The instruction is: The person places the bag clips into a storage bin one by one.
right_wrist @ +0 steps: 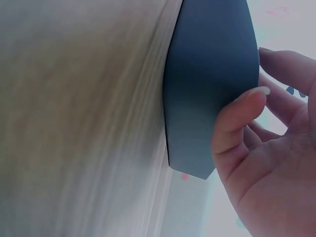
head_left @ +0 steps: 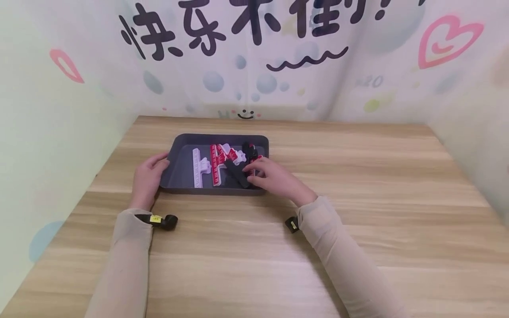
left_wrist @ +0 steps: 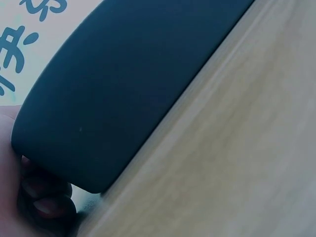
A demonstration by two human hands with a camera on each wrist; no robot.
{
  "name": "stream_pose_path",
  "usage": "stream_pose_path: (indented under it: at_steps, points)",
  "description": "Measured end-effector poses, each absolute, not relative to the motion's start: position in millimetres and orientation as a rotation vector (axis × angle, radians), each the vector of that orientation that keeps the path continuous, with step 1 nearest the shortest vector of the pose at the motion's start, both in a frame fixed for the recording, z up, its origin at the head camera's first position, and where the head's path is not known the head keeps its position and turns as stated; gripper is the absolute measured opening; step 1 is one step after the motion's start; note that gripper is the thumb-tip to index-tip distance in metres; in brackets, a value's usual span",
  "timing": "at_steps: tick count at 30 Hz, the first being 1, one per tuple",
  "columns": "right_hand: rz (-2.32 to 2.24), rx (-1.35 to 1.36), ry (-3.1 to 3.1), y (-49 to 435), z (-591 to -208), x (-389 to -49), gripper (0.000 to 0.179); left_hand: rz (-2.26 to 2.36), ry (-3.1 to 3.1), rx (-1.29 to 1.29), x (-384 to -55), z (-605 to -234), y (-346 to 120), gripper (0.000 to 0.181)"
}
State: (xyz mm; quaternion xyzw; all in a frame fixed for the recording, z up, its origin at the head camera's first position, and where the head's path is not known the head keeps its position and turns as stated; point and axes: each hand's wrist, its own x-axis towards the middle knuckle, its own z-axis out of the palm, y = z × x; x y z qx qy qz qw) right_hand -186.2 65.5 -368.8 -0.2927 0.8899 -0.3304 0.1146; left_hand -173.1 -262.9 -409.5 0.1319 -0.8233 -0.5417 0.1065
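A dark grey rectangular tray (head_left: 187,191) sits on the table with several long-jawed clips in it. My left hand (head_left: 148,179) grips its left end, thumb at the rim and fingers curled below in the left wrist view. A lavender clip (head_left: 196,168) lies apart on the left. Right of it, a red clip (head_left: 215,165) lies beside another lavender clip (head_left: 241,156) and a black clip (head_left: 237,173). My right hand (head_left: 274,176) reaches over the tray's right end, thumb and index finger apart, fingertips right at the black clip. It partly hides a red clip there.
The wood-grain table (head_left: 377,190) extends right and in front of the tray. A printed curtain (head_left: 342,84) with lettering and bubbles hangs behind the table. Black straps with small devices (head_left: 171,222) are on both wrists.
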Motion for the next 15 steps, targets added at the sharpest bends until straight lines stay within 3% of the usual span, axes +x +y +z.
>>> stream_pose_path:
  at_steps: [15]
  points:
    - [-0.95,-0.829,2.654,70.0,-362.3,-185.6,0.028,-1.608,-2.412,0.397,-171.0,-411.3,-262.8,0.039]
